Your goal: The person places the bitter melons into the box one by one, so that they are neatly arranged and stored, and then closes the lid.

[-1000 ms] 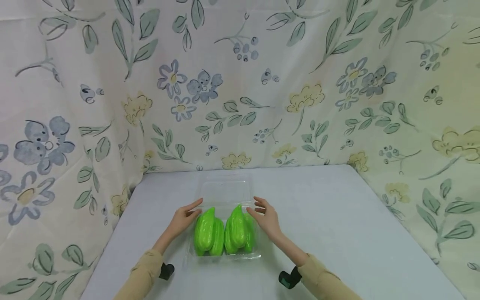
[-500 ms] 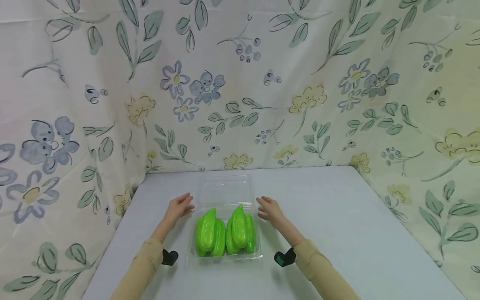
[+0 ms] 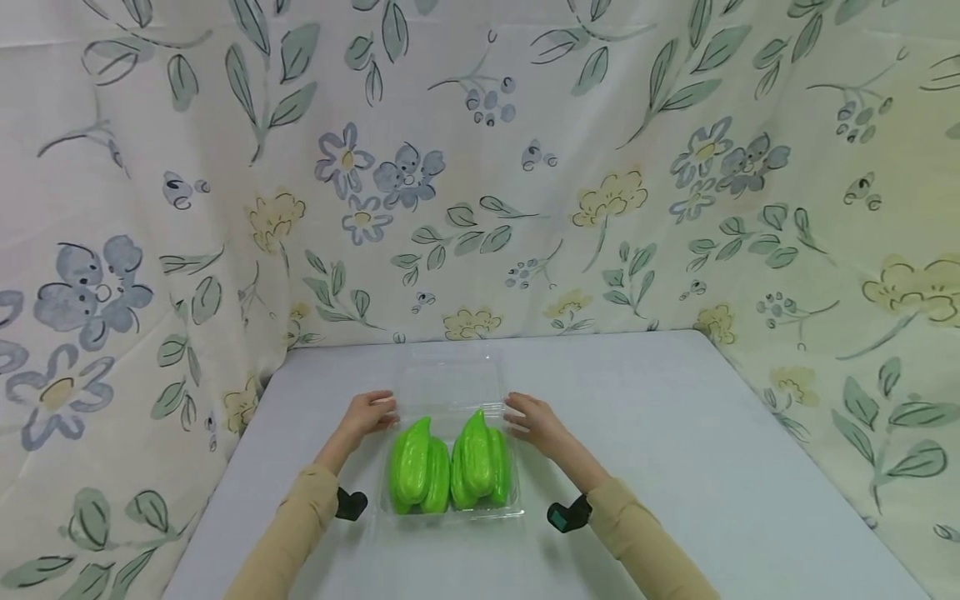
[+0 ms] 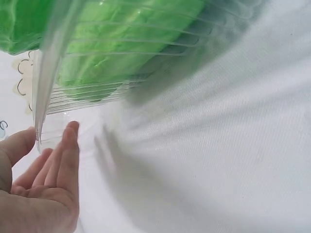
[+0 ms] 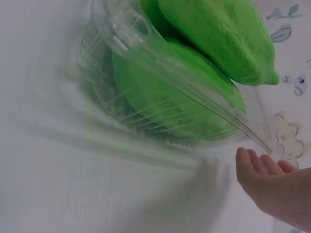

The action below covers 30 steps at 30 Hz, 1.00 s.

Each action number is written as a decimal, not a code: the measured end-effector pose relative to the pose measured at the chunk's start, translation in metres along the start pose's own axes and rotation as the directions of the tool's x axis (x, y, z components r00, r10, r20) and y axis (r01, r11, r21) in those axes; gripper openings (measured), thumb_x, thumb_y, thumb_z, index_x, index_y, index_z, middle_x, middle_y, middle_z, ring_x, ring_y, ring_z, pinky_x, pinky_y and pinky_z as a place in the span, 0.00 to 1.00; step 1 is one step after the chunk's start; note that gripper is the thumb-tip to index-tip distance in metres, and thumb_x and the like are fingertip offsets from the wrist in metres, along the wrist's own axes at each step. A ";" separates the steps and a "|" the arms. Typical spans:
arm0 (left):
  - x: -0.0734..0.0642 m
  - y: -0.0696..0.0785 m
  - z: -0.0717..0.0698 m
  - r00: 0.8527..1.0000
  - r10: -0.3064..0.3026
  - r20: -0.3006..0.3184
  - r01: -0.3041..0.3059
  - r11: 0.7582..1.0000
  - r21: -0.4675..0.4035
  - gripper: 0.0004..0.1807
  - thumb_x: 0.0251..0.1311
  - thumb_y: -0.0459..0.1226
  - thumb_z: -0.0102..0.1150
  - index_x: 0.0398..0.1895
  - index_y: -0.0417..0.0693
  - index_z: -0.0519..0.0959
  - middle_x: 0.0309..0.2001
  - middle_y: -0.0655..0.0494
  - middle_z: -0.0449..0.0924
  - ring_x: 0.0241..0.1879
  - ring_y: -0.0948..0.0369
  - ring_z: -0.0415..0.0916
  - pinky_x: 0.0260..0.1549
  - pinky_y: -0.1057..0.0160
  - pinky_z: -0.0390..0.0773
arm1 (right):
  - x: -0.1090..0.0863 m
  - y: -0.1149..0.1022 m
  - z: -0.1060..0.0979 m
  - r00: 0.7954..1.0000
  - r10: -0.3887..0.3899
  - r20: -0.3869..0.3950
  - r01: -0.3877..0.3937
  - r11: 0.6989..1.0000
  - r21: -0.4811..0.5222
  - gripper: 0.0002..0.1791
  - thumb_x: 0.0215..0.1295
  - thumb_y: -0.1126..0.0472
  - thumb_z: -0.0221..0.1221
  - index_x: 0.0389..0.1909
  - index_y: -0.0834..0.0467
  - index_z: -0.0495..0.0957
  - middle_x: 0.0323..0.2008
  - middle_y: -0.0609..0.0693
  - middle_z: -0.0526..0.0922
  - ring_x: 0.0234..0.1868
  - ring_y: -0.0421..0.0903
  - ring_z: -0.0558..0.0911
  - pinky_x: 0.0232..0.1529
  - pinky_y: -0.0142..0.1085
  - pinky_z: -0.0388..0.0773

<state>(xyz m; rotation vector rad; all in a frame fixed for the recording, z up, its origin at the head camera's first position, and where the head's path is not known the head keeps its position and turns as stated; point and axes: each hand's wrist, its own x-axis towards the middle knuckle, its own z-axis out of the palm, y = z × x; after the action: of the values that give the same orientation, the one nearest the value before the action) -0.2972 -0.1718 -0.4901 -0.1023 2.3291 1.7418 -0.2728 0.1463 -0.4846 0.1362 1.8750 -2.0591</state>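
Note:
A clear plastic clamshell box (image 3: pixel 487 514) sits on the white table with its lid (image 3: pixel 450 383) laid back behind it. Inside lie several glossy bright green, lobed, pepper-like pieces (image 3: pixel 420 471), each tapering toward the back. My left hand (image 3: pixel 366 414) is at the box's back left corner; in the left wrist view its thumb (image 4: pixel 22 145) meets the clear rim (image 4: pixel 46 97), and the other fingers extend loosely below. At the back right corner is my right hand (image 3: pixel 538 423), its fingers (image 5: pixel 255 162) together and slightly bent, just under the rim's end.
A white cloth covers the table (image 3: pixel 637 433), which continues on both sides of the box. A floral curtain (image 3: pixel 480 167) hangs behind it and down the sides. Dark wrist cameras (image 3: pixel 570 514) sit below both hands, close above the table.
Both hands first drew outward from the back corners of the box. Since then the left has come back rightward to its corner, and the right has shifted slightly inward. The box stayed put.

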 end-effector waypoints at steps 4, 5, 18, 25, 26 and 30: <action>-0.002 0.003 0.004 0.996 0.058 -0.063 -0.056 0.998 0.030 0.24 0.66 0.32 0.52 0.62 0.31 0.65 0.59 0.31 0.71 0.51 0.51 0.78 0.48 0.60 0.80 | 0.000 0.000 -0.007 1.000 -0.022 0.013 0.021 1.000 0.014 0.30 0.75 0.54 0.43 0.69 0.68 0.52 0.70 0.66 0.57 0.69 0.64 0.62 0.67 0.52 0.62; -0.002 0.004 0.004 0.993 0.089 -0.080 -0.085 0.995 0.054 0.22 0.65 0.32 0.53 0.60 0.31 0.67 0.59 0.31 0.71 0.54 0.49 0.76 0.49 0.59 0.80 | 0.001 0.000 -0.010 0.999 -0.029 0.015 0.029 1.000 0.008 0.30 0.75 0.53 0.42 0.70 0.67 0.53 0.70 0.65 0.58 0.69 0.63 0.62 0.67 0.52 0.62; -0.007 -0.010 0.018 0.818 0.559 -0.139 -0.514 0.817 0.262 0.04 0.52 0.22 0.62 0.27 0.36 0.78 0.45 0.37 0.83 0.44 0.45 0.82 0.40 0.62 0.82 | -0.011 -0.002 -0.040 0.993 -0.115 0.019 0.116 0.984 -0.134 0.39 0.71 0.34 0.37 0.63 0.65 0.64 0.68 0.61 0.64 0.70 0.60 0.62 0.69 0.60 0.52; -0.018 -0.021 0.010 0.833 0.553 -0.020 -0.525 0.801 0.287 0.05 0.56 0.24 0.60 0.34 0.37 0.83 0.48 0.41 0.83 0.49 0.46 0.80 0.44 0.60 0.81 | -0.028 0.016 -0.045 0.988 -0.153 -0.007 0.143 0.939 -0.312 0.33 0.68 0.39 0.48 0.62 0.60 0.69 0.67 0.58 0.68 0.69 0.60 0.64 0.66 0.60 0.57; -0.020 -0.023 0.009 0.835 0.550 0.001 -0.527 0.801 0.284 0.07 0.57 0.25 0.60 0.37 0.37 0.83 0.49 0.41 0.82 0.49 0.46 0.80 0.45 0.61 0.81 | -0.030 0.018 -0.044 0.988 -0.152 -0.014 0.139 0.934 -0.330 0.31 0.68 0.41 0.50 0.61 0.59 0.69 0.67 0.58 0.67 0.69 0.60 0.64 0.66 0.60 0.58; -0.031 -0.024 0.002 0.867 0.489 0.100 -0.497 0.832 0.246 0.14 0.62 0.27 0.55 0.51 0.35 0.78 0.54 0.37 0.78 0.52 0.44 0.77 0.47 0.61 0.80 | -0.038 0.024 -0.040 0.989 -0.146 -0.012 0.130 0.912 -0.388 0.30 0.64 0.46 0.58 0.62 0.56 0.67 0.68 0.60 0.64 0.68 0.62 0.63 0.64 0.61 0.60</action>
<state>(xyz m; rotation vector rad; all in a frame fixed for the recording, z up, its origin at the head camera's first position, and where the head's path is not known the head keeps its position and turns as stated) -0.2622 -0.1798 -0.5061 0.6275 2.7031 1.5758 -0.2361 0.1918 -0.5007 -0.0573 2.3352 -1.7325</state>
